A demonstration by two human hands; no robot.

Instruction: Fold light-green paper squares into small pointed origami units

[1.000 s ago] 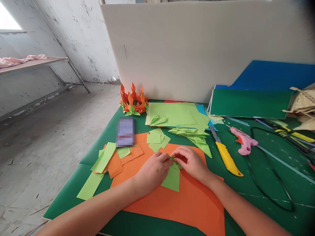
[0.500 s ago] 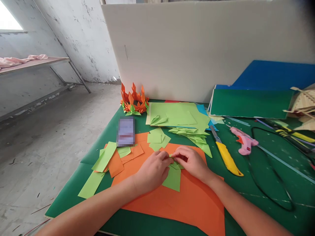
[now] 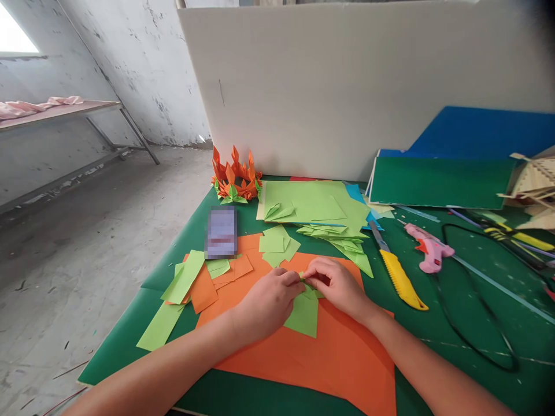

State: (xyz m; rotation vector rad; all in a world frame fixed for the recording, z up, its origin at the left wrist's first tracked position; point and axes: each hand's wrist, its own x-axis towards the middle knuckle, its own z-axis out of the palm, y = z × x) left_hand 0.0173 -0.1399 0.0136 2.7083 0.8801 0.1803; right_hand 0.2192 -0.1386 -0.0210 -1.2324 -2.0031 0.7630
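Observation:
My left hand [image 3: 272, 300] and my right hand [image 3: 332, 284] meet over a large orange paper sheet [image 3: 303, 370]. Both pinch a small piece of green paper [image 3: 302, 278] between their fingertips, mostly hidden by the fingers. Under them lies a flat green paper rectangle [image 3: 303, 318], with folded green bits on its upper part. Green paper squares [image 3: 277, 245] rest just beyond my hands. To the left are green strips [image 3: 184, 277] and orange paper pieces [image 3: 203, 292].
An orange and green folded-paper crown [image 3: 236, 176] stands at the back left, behind a blurred phone [image 3: 221, 232]. Stacked green sheets [image 3: 312, 199] lie behind. On the right are a yellow utility knife [image 3: 401, 277], a pink glue gun [image 3: 431, 245] and its black cord [image 3: 463, 346].
Almost nothing differs. My fingers have shifted very slightly around the small green paper; everything on the table stays in place.

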